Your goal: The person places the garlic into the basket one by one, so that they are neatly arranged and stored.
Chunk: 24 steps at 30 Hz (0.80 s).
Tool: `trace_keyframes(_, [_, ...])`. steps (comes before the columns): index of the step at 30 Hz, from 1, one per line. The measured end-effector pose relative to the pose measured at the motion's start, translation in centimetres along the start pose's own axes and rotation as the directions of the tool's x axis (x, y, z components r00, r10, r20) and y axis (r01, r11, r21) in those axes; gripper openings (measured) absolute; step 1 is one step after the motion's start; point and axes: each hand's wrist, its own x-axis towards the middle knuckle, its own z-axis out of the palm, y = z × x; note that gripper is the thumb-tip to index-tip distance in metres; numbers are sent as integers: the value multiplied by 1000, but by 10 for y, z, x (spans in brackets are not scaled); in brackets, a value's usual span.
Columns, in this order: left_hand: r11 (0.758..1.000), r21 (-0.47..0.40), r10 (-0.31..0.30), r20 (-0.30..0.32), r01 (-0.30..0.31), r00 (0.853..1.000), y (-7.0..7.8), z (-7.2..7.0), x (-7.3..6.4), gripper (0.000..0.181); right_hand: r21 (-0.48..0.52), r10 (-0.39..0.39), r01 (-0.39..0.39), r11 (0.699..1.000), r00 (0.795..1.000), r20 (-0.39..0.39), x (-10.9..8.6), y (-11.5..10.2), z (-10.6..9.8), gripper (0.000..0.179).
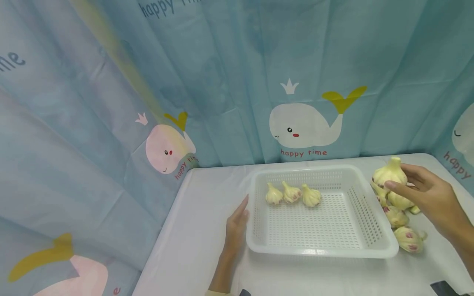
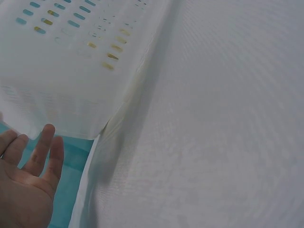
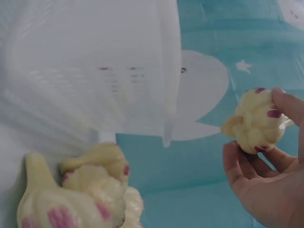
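My right hand pinches a garlic bulb between thumb and fingers, stem upward, above the loose bulbs by the basket's right side. In the right wrist view the held garlic bulb shows purple patches. A white perforated basket stands on the table with three garlic bulbs in a row along its far left part. My left hand is at the basket's left side, fingers extended. From the left wrist view, those fingers lie close to the basket rim; contact is hard to tell.
Several loose garlic bulbs lie heaped right of the basket, close against its wall. A white cloth covers the table. Blue curtains with printed whales hang behind and at the left.
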Motion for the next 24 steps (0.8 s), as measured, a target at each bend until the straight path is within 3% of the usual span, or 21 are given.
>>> trace_keyframes(15, [1000, 12, -8, -8, 8, 1000, 2, 1, -1, 46, 79, -25, 23, 997, 999, 26, 17, -31, 16, 71])
trace_keyframes(24, [1000, 22, 15, -3, -15, 1000, 2, 0, 0, 47, 85, -30, 23, 996, 996, 88, 35, -51, 26, 74])
